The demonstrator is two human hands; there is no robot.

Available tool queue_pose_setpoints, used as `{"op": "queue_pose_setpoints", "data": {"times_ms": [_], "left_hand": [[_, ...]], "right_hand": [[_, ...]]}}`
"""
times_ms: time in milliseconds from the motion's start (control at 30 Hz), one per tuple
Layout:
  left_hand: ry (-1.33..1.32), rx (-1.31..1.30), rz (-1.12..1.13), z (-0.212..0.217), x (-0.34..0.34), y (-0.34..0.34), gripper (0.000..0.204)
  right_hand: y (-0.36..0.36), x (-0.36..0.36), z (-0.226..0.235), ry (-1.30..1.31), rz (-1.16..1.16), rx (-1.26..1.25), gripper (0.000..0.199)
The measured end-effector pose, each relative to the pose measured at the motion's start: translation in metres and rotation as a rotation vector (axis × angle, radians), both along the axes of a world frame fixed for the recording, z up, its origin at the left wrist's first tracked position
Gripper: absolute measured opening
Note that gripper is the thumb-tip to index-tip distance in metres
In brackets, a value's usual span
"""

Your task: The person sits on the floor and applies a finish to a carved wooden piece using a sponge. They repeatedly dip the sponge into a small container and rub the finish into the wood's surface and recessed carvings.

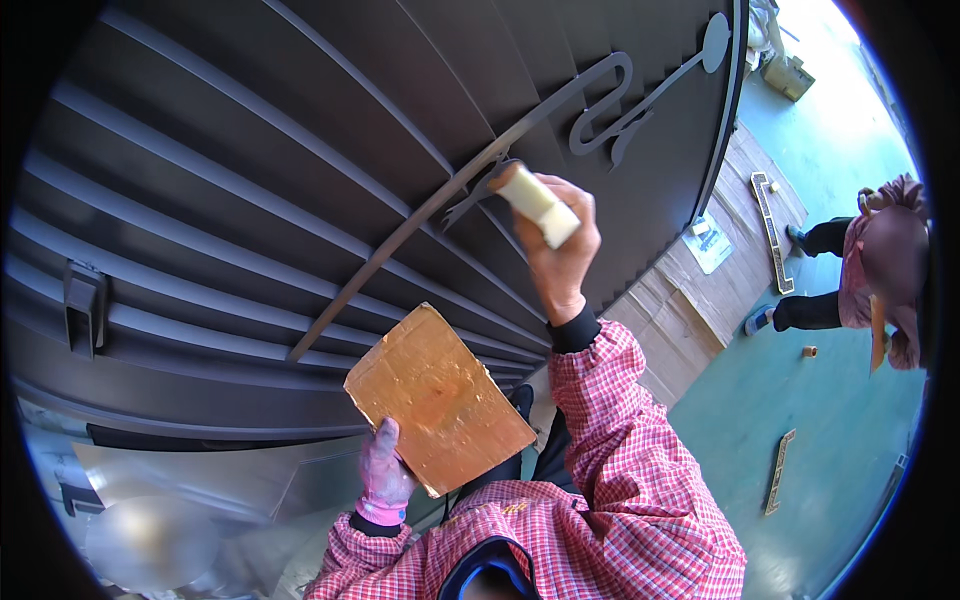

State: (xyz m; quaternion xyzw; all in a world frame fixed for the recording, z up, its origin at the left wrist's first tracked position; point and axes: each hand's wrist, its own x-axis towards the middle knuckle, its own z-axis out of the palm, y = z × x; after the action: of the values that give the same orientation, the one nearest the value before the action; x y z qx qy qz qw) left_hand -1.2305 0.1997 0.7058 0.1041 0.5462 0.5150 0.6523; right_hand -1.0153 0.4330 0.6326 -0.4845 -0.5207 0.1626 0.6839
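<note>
My left hand (385,474), in a pink stained glove, grips the lower left edge of a flat board (440,400) covered in copper-gold paint. The board is tilted, its painted face up. In my bare right hand (565,255) is a pale sponge block (540,205), its far end stained brown. That end is next to the long curved metal strip (430,215) on a dark ribbed metal panel (330,180); I cannot tell whether they touch. Farther along, the strip winds into a scroll (600,105) beside a rod ending in an oval disc (715,42).
A small box-like bracket (85,305) sticks out of the panel at the left. Cardboard sheets (680,300) lie on the green floor (730,430) to the right. Long ornate strips (770,235) lie there too. Another person (880,270) is at the far right, near a small brown roll (809,352).
</note>
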Motion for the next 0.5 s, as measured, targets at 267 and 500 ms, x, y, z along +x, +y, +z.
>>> {"op": "queue_pose_setpoints", "data": {"times_ms": [267, 500], "left_hand": [[-0.005, 0.004, -0.045, 0.005, 0.001, 0.011, 0.069], [-0.030, 0.030, -0.070, -0.001, -0.002, 0.011, 0.063]], "right_hand": [[0.004, -0.001, 0.004, 0.049, 0.029, 0.006, 0.040], [0.006, 0.007, 0.000, -0.029, 0.001, -0.039, 0.046]]}}
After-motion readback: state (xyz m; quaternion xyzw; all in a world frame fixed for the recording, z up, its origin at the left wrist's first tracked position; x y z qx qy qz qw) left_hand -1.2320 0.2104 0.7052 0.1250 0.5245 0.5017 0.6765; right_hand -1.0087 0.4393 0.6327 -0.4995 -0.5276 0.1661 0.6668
